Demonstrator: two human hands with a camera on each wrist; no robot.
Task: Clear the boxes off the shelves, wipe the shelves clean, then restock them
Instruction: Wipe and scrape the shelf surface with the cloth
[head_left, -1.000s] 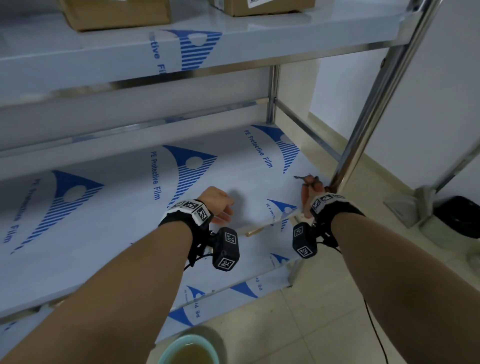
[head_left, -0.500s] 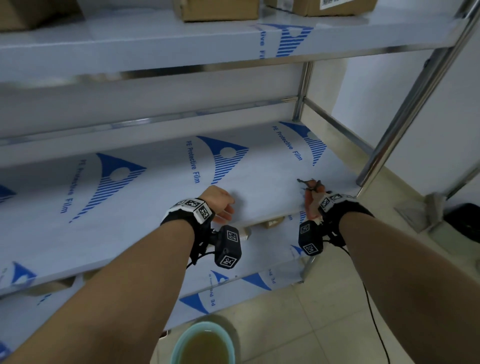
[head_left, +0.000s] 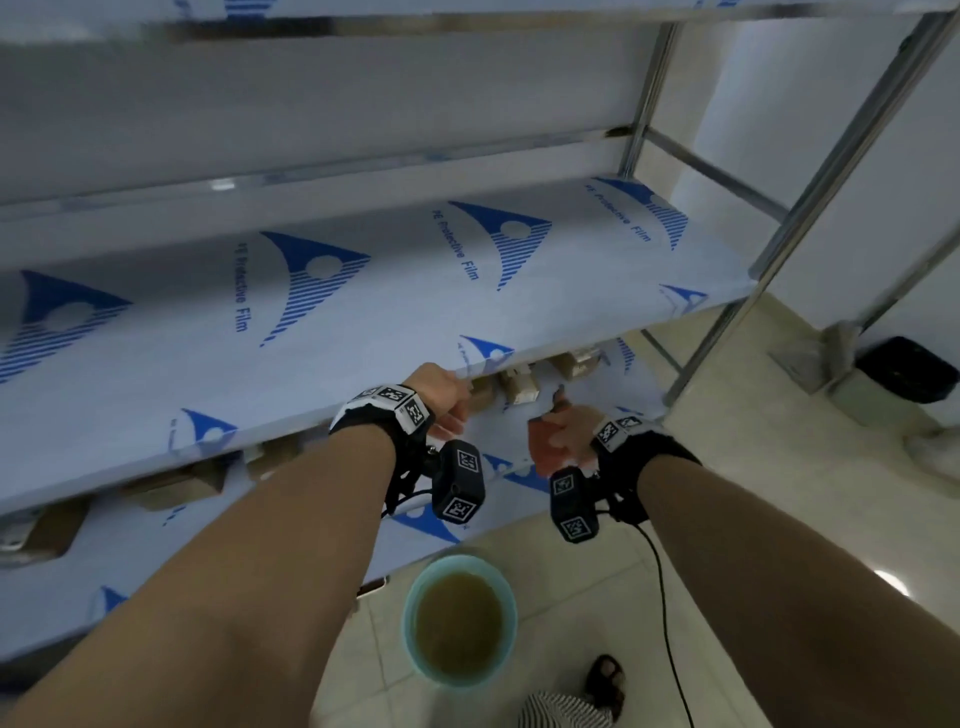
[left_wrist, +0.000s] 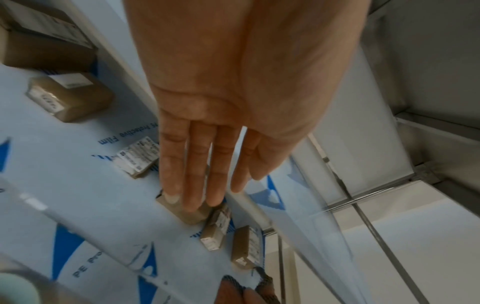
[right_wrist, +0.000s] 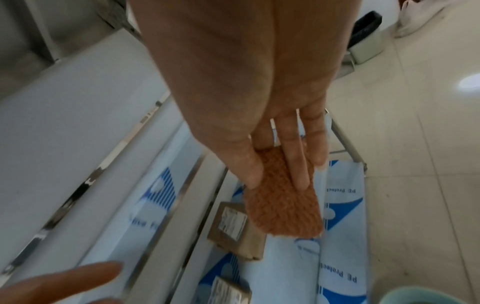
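Observation:
My left hand (head_left: 444, 397) reaches under the front edge of the film-covered middle shelf (head_left: 311, 322). Its fingers (left_wrist: 192, 185) are straight and lie over a small brown box (left_wrist: 187, 215) on the bottom shelf (left_wrist: 103, 195); I cannot tell whether they touch it. Several more small labelled boxes (left_wrist: 217, 228) lie around it. My right hand (head_left: 558, 436) hangs just right of the left, and its thumb and fingers pinch an orange-brown knitted cloth (right_wrist: 283, 201) above the bottom shelf (right_wrist: 342, 226) and a box (right_wrist: 233, 226).
A teal basin of brownish water (head_left: 460, 623) stands on the tiled floor below my wrists. Larger cardboard boxes (left_wrist: 44, 41) sit further along the bottom shelf. The steel shelf post (head_left: 727, 322) rises at the right, with a black bin (head_left: 906, 369) beyond it.
Both hands have dropped from the top of the middle shelf to below its front edge, towards the bottom shelf. My view has tilted down, and more of the basin shows.

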